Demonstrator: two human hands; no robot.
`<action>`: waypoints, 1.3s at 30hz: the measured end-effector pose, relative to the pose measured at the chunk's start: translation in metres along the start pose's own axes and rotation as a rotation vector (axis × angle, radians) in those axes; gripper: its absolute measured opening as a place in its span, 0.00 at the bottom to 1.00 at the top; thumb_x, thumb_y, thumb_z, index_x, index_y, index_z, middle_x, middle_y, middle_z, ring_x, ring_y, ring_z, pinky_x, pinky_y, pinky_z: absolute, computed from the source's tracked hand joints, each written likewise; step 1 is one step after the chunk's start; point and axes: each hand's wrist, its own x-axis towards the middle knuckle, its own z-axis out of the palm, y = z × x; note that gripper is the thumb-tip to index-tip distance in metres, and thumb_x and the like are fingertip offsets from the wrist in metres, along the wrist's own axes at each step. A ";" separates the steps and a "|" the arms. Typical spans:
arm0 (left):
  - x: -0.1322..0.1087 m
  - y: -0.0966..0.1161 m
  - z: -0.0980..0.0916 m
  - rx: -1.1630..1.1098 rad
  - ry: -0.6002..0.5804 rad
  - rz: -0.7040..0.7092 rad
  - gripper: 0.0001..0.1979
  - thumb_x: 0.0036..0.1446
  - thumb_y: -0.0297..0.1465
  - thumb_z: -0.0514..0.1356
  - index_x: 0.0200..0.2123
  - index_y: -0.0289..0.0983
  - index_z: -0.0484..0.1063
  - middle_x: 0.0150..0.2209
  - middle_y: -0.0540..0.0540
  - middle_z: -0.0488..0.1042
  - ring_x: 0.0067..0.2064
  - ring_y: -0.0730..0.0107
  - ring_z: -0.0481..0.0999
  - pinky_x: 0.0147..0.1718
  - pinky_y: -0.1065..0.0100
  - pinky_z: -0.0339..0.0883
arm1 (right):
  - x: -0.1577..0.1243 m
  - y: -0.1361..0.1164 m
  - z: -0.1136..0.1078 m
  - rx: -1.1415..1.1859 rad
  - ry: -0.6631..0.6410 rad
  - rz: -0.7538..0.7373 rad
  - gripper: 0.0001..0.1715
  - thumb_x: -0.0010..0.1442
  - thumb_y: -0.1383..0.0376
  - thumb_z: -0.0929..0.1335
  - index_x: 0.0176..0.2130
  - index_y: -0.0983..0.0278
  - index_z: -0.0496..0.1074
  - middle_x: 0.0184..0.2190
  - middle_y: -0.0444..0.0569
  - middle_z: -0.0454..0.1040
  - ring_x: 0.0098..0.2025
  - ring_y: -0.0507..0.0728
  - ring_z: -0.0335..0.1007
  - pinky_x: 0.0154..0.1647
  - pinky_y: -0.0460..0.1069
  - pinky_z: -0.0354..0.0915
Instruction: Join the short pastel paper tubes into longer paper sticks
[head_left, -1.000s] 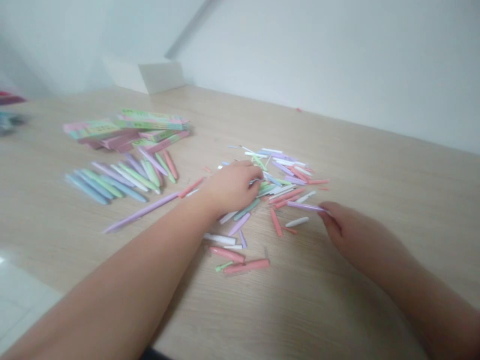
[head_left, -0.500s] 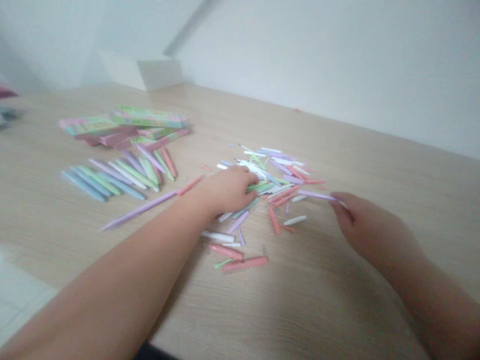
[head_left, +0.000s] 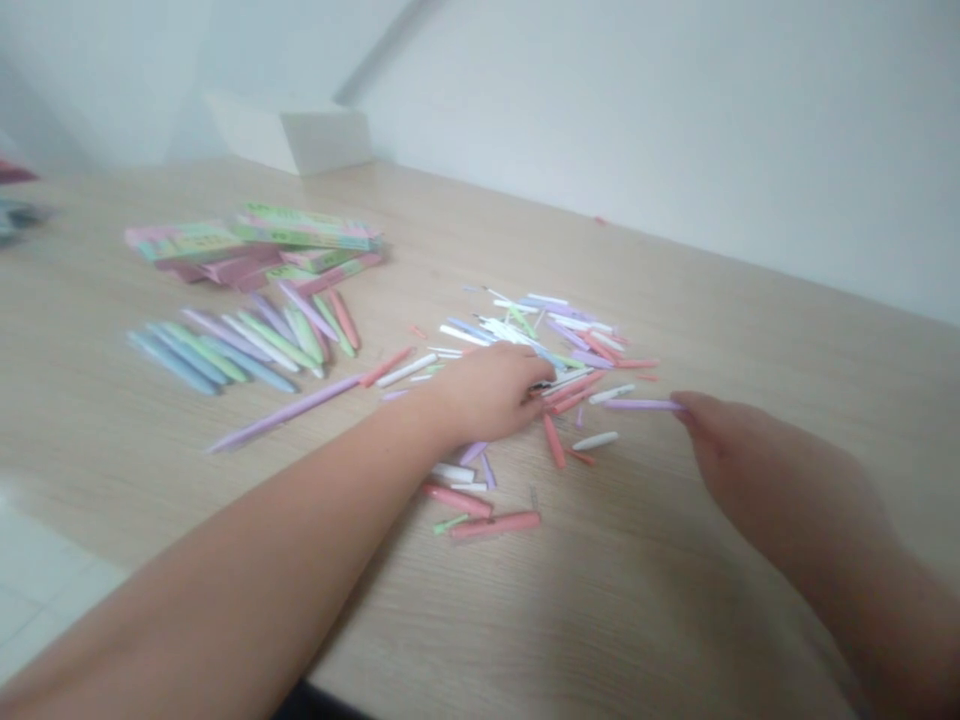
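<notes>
My left hand lies over the near side of a loose pile of pen parts. Its fingers are curled down among the pieces, and what they grip, if anything, is hidden. Around it are white refills, coral barrel pieces and purple pieces. Off to the right, my right hand pinches a thin purple pen barrel, which points left toward the pile, just above or on the table. Two coral barrels rest nearer to me.
Several assembled pastel pens lie in a rough row at left. Behind them is a stack of printed pen boxes. A long purple pen lies by my left forearm. A white box stands against the wall on the wooden table.
My left hand has shifted right and slightly toward me across the pile, uncovering white and green pieces behind its wrist. My right hand has moved slightly right and down, still pinching the purple barrel.
</notes>
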 end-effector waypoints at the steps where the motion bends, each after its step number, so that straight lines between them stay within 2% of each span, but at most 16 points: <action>1: 0.000 -0.001 0.000 0.001 -0.001 -0.009 0.15 0.65 0.35 0.55 0.50 0.39 0.76 0.44 0.42 0.76 0.49 0.58 0.74 0.48 0.60 0.66 | -0.001 0.002 0.000 -0.009 -0.007 -0.014 0.19 0.69 0.64 0.61 0.56 0.55 0.72 0.46 0.53 0.81 0.32 0.63 0.79 0.24 0.51 0.62; 5: 0.000 -0.001 0.000 -0.001 0.000 -0.007 0.14 0.66 0.35 0.55 0.49 0.38 0.76 0.44 0.42 0.77 0.48 0.58 0.75 0.47 0.60 0.66 | -0.003 0.002 -0.001 -0.014 -0.038 -0.046 0.19 0.70 0.66 0.61 0.56 0.56 0.73 0.47 0.54 0.81 0.34 0.63 0.80 0.23 0.51 0.61; 10: 0.000 0.008 0.000 -0.074 0.007 0.030 0.14 0.66 0.37 0.56 0.47 0.39 0.77 0.42 0.43 0.78 0.46 0.59 0.76 0.44 0.61 0.66 | -0.003 -0.019 -0.004 0.060 0.085 0.017 0.19 0.73 0.59 0.59 0.54 0.58 0.75 0.45 0.52 0.83 0.37 0.63 0.82 0.27 0.52 0.67; 16: 0.003 0.024 0.003 -0.232 -0.052 0.128 0.12 0.67 0.38 0.56 0.43 0.43 0.79 0.37 0.48 0.81 0.43 0.64 0.78 0.43 0.64 0.66 | -0.011 -0.046 0.003 0.163 0.142 -0.138 0.19 0.73 0.59 0.60 0.54 0.58 0.75 0.43 0.50 0.83 0.36 0.62 0.81 0.29 0.52 0.68; 21: 0.006 0.032 0.007 -0.131 -0.050 0.132 0.11 0.66 0.35 0.57 0.38 0.41 0.79 0.36 0.47 0.80 0.42 0.63 0.78 0.42 0.63 0.66 | -0.012 -0.055 0.005 0.201 0.153 -0.228 0.20 0.72 0.62 0.61 0.58 0.58 0.72 0.43 0.50 0.83 0.34 0.60 0.80 0.28 0.51 0.67; 24: 0.006 0.033 0.007 -0.058 -0.077 0.074 0.10 0.64 0.36 0.57 0.38 0.42 0.79 0.35 0.46 0.80 0.39 0.61 0.78 0.36 0.64 0.64 | -0.011 -0.060 0.003 0.282 0.207 -0.182 0.18 0.72 0.60 0.62 0.56 0.60 0.73 0.39 0.49 0.83 0.33 0.58 0.80 0.29 0.50 0.67; 27: 0.005 0.033 0.007 -0.054 -0.110 0.015 0.11 0.64 0.39 0.56 0.39 0.43 0.78 0.33 0.48 0.80 0.35 0.62 0.77 0.31 0.65 0.61 | -0.010 -0.061 0.001 0.378 0.281 -0.101 0.15 0.70 0.57 0.64 0.49 0.62 0.75 0.30 0.47 0.81 0.26 0.56 0.77 0.25 0.48 0.64; 31: 0.004 0.033 0.005 -0.065 -0.098 0.000 0.11 0.65 0.39 0.55 0.40 0.44 0.76 0.34 0.49 0.80 0.35 0.63 0.77 0.30 0.66 0.60 | -0.010 -0.061 0.001 0.444 0.248 -0.124 0.16 0.69 0.58 0.64 0.50 0.60 0.77 0.23 0.44 0.77 0.20 0.55 0.71 0.22 0.48 0.62; 34: 0.004 0.034 0.005 -0.066 -0.079 0.010 0.10 0.64 0.38 0.56 0.40 0.44 0.76 0.34 0.48 0.80 0.36 0.63 0.78 0.30 0.66 0.60 | -0.011 -0.060 0.003 0.488 0.231 -0.117 0.17 0.68 0.59 0.64 0.53 0.59 0.76 0.25 0.45 0.79 0.22 0.56 0.73 0.25 0.49 0.66; 37: 0.004 0.033 0.005 -0.081 -0.078 0.020 0.09 0.63 0.36 0.56 0.39 0.44 0.76 0.35 0.48 0.80 0.36 0.62 0.78 0.31 0.66 0.62 | -0.012 -0.059 0.004 0.537 0.224 -0.125 0.19 0.68 0.61 0.65 0.55 0.57 0.75 0.35 0.48 0.83 0.31 0.58 0.79 0.32 0.50 0.71; 39: 0.004 0.032 0.004 -0.081 -0.076 0.024 0.09 0.63 0.36 0.56 0.39 0.43 0.76 0.35 0.48 0.80 0.37 0.62 0.79 0.33 0.65 0.63 | -0.013 -0.059 0.004 0.568 0.207 -0.142 0.19 0.68 0.61 0.65 0.56 0.56 0.74 0.37 0.48 0.83 0.32 0.58 0.79 0.32 0.50 0.71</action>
